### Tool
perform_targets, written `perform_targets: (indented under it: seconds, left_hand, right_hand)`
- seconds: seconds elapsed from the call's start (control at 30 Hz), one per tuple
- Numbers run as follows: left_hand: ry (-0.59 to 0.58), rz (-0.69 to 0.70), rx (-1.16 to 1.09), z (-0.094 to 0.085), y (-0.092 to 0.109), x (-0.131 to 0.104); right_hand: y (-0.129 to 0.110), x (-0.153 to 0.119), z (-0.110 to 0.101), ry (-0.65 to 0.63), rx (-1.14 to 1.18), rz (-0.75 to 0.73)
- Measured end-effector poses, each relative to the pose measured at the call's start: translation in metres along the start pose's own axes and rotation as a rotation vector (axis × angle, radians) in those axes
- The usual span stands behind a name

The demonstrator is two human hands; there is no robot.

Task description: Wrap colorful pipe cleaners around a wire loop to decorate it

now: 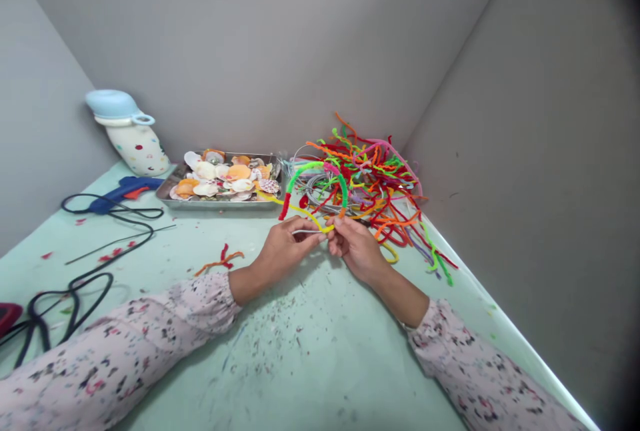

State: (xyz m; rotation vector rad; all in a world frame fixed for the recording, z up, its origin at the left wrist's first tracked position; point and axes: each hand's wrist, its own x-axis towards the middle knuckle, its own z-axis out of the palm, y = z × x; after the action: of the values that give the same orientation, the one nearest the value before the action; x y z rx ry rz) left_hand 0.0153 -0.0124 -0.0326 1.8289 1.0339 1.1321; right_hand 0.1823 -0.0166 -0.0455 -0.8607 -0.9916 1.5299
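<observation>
Both hands at mid-surface, almost touching, working on one hoop (309, 166). Hoop is wire wrapped in fuzzy sections: red, green, light green, pink, green, orange. It arches up behind the fingertips, in front of the pile.

Left hand (287, 247): thumb and fingers closed on the hoop's bare wire part, palm down. Right hand (357, 249): pinching the hoop near its orange section, together with a yellow strip (297, 209). Strip runs from the pinch, back and left to the front right of the tray; whether its far end touches the tray, can't tell.

Metal tray (220, 205) behind the left hand, full of shells (240, 174). Pile of fuzzy strips (380, 184) in many colors behind the right hand, coiled wire (317, 189) at its left side. Small red-orange twist (223, 260) flat on the surface (320, 351), just beyond the left sleeve.

Far left: bottle (140, 147) with light blue cap, leaning; blue glue gun (117, 195) lying in front of it; black cord (75, 284) looped toward the near left. Red object cut off at the left edge.
</observation>
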Motion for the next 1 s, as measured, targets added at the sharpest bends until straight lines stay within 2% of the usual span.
perform_targets:
  seconds: [0.27, 0.53, 1.0]
  left_hand:
    - [-0.025, -0.205, -0.139, -0.0005, 0.0026, 0.0009]
    - [-0.001, -0.301, -0.216, 0.0001, 0.0055, 0.001]
    - [0.017, -0.304, -0.255, 0.001, 0.0071, 0.0018]
  right_hand:
    - [-0.0009, -0.0011, 0.0006, 0.002, -0.018, -0.003]
    - [0.002, 0.0001, -0.0017, -0.017, -0.03, -0.019]
    - [-0.0002, -0.0006, 0.0011, 0.009, -0.049, 0.003]
